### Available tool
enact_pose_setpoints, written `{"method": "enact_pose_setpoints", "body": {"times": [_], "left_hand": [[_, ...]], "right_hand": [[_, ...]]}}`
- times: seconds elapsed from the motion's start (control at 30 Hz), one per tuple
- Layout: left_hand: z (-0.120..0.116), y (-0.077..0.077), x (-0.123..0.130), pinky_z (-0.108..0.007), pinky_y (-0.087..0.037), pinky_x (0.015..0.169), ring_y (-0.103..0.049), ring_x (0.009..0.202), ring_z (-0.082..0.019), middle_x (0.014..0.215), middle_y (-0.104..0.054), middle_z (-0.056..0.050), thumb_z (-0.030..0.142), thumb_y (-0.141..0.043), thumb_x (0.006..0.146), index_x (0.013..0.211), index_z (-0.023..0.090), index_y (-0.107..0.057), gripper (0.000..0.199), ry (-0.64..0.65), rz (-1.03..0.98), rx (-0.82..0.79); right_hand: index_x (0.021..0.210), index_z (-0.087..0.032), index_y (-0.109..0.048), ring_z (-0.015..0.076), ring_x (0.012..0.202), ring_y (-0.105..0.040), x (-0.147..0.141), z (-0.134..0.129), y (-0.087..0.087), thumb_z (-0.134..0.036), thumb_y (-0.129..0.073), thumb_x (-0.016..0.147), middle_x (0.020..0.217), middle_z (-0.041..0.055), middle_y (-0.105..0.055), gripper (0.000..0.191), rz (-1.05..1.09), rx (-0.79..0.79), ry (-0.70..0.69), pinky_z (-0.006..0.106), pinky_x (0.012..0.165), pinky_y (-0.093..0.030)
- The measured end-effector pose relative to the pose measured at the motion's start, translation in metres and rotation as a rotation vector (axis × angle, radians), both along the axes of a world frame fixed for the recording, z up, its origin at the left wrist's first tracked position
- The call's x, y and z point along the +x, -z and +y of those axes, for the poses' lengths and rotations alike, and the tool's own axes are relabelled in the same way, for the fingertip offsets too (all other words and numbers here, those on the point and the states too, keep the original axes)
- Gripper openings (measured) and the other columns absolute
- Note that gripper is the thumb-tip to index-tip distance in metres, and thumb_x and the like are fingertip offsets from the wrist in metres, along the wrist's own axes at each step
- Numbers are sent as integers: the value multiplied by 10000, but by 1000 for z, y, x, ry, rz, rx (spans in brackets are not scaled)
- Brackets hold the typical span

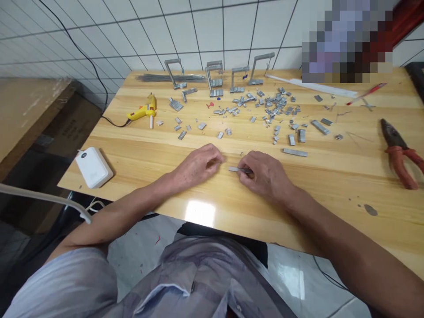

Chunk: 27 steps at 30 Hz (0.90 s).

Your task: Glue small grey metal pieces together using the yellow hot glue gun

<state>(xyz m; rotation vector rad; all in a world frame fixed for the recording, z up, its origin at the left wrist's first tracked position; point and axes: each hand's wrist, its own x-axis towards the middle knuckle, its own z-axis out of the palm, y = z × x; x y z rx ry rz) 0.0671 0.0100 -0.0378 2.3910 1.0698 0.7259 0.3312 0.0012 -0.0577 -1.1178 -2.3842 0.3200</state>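
Note:
My right hand (263, 172) is closed around a thin grey metal strip (233, 169), whose pale end sticks out to the left over the wooden table. Part of the strip is hidden by the fingers and looks dark there. Just left of it, my left hand (202, 165) has its thumb and forefinger drawn together in a pinch. Whether anything small is between those fingertips, I cannot make out. A narrow gap separates the two hands. Beyond the right hand lies a longer flat grey metal piece (294, 152), with two short blocks behind it.
Small grey metal pieces (276, 104) lie scattered across the table. Several angular metal stands (212, 79) rise along the tiled wall. A yellow glue gun (144, 110) and a white corded box (94, 168) are at left. Red-handled pliers (400, 154) lie at right.

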Motion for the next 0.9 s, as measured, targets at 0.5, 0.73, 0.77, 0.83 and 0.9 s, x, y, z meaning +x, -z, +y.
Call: {"method": "enact_pose_setpoints", "body": {"times": [0.5,0.73,0.77,0.83,0.9], "left_hand": [[6,-17,19,-392,-535,896,-682,967,-261,988,-734,-111,354,-524,1091,1014,160,-720,287,-140,353,-43],[30,-39,43,-341,-441,719,-692,840,-246,945,-771,-78,279,-625,955,867,190,-726,160,-181,652,-252],[32,-40,45,-339,-421,698,-694,829,-246,924,-775,-76,260,-618,945,855,192,-731,160,-179,680,-262],[38,-41,48,-335,-387,661,-692,802,-244,859,-773,-67,236,-628,913,833,196,-740,143,-166,711,-274],[43,-39,49,-327,-370,630,-679,752,-230,786,-758,-47,226,-659,876,812,198,-742,108,-139,685,-303]], "right_hand": [[919,-188,-725,247,827,-635,1,-1,2,-176,-609,951,879,92,-722,121,-108,128,-81,369,752,-420],[889,-178,-724,245,804,-615,1,-1,2,-177,-599,949,857,90,-710,139,-93,117,-88,372,739,-414],[889,-176,-724,244,806,-611,1,-1,2,-174,-595,949,862,92,-712,143,-89,110,-97,372,742,-413],[889,-174,-724,241,807,-602,1,-2,2,-168,-593,944,866,94,-715,142,-82,100,-113,371,749,-408],[893,-175,-725,239,805,-595,1,-2,2,-166,-598,936,868,95,-716,134,-79,94,-118,370,751,-400]]}}
